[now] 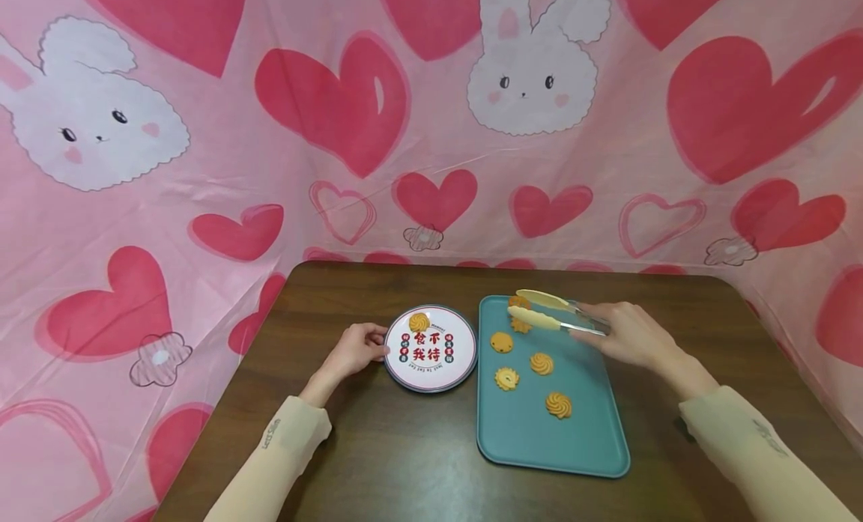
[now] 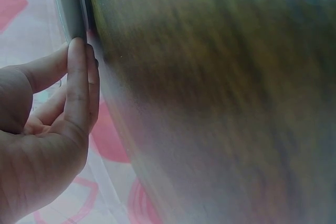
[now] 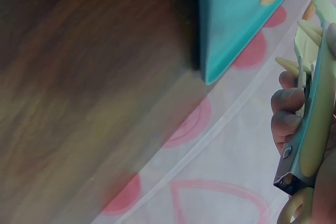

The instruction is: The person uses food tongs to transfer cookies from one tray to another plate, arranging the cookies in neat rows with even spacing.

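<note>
My left hand (image 1: 353,348) pinches the left rim of a round white plate (image 1: 411,372) with red characters. In the left wrist view, its thumb and fingers grip the plate's edge (image 2: 68,9). A swirled cookie (image 1: 419,322) lies near the plate's top. My right hand (image 1: 630,333) holds a pair of tongs (image 1: 539,317) with cream tips, reaching left over the far end of a teal tray (image 1: 573,447). The tips are spread, with an orange-brown cookie (image 1: 521,326) partly hidden beneath them. Whether they touch it I cannot tell.
More cookies lie on the tray: a round one (image 1: 501,342), a flower-shaped one (image 1: 507,378) and two swirled ones, the nearer (image 1: 558,404) towards me. Plate and tray stand side by side on a dark wooden table (image 1: 391,462). A pink heart-patterned cloth (image 1: 445,147) hangs behind.
</note>
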Demonstrator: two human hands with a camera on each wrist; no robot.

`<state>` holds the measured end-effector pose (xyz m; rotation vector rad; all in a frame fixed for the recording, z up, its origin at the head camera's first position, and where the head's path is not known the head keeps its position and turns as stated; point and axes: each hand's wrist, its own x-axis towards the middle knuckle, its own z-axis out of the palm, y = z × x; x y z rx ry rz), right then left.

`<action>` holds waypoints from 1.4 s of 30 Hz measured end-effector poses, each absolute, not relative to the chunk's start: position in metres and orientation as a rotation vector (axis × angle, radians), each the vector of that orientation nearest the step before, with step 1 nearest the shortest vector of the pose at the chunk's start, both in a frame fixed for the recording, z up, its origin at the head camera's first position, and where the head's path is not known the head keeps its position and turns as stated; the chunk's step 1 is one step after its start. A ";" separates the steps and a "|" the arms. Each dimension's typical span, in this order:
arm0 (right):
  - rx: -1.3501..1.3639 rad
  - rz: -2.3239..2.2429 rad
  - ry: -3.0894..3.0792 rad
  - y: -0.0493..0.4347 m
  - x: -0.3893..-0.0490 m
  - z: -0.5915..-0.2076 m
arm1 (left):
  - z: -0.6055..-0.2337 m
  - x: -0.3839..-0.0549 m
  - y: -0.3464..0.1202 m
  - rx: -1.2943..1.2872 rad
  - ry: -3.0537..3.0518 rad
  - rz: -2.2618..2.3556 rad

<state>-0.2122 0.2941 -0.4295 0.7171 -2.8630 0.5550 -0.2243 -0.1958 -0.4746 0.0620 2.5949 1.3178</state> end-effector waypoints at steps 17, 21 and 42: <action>0.790 0.588 -2.899 0.255 -0.228 -0.427 | -0.475 -0.224 -0.197 0.138 2.601 1.352; 0.832 0.581 -2.882 0.247 -0.232 -0.429 | -0.474 -0.224 -0.197 0.135 2.603 1.355; 1.041 0.550 -2.822 0.202 -0.246 -0.431 | -0.473 -0.223 -0.195 0.100 2.615 1.307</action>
